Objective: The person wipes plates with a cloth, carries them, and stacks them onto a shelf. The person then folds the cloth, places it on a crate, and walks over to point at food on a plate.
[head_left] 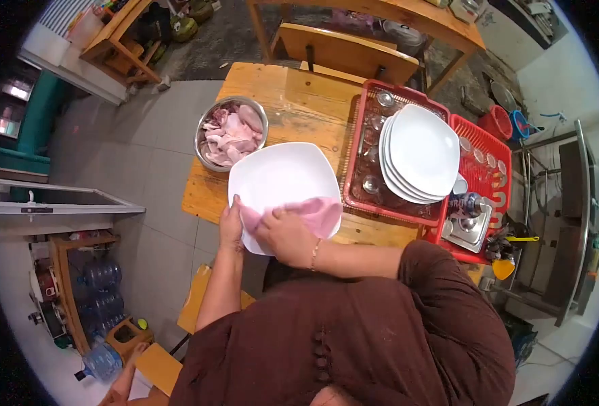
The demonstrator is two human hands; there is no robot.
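1. A square white plate (279,169) was held up in front of the person's body, partly past the near edge of a wooden table (299,88).
2. The left hand (230,227) was clamped on the plate's left rim, thumb on top; its other fingers were mostly hidden.
3. The right hand (287,237) pressed a pink cloth (325,213) against the plate's near side, fingers bent and bunched into the fabric; how tightly they closed, I could not tell.
4. Beside the plate's far left corner sat a metal bowl (208,161) of raw chicken (231,135). The plate's edge overlapped it in view; contact was unclear. A low tilt or a trailing cloth could have brought either against the meat and dirtied it.
5. One hand gripped the rim, so a hard push or damp fingers could have made the plate slip and fall.
6. To the right, stacked plates (424,149) leaned in a red rack (408,218) with glasses (385,99); a knock from the right elbow could have shifted them.
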